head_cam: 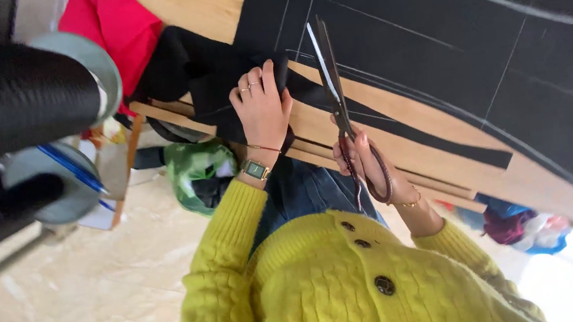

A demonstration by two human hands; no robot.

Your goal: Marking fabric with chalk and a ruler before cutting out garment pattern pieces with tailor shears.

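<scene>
My left hand point(263, 108), with rings and a wrist watch, grips a bunched edge of black fabric point(445, 22) at the near edge of the wooden table point(199, 3). My right hand point(364, 162) holds long dark scissors point(332, 81). Their blades point away from me and are slightly parted along a chalk line on the cloth. White chalk lines and curves mark the fabric. A narrow black strip point(438, 137) lies along the table edge to the right of the scissors. My yellow knitted sleeves fill the bottom of the view.
Large black thread spools point(19, 93) loom close at the left. A red cloth point(113, 21) lies at the table's far left corner. A green patterned bundle point(195, 169) and coloured scraps point(516, 226) sit on the tiled floor under the table.
</scene>
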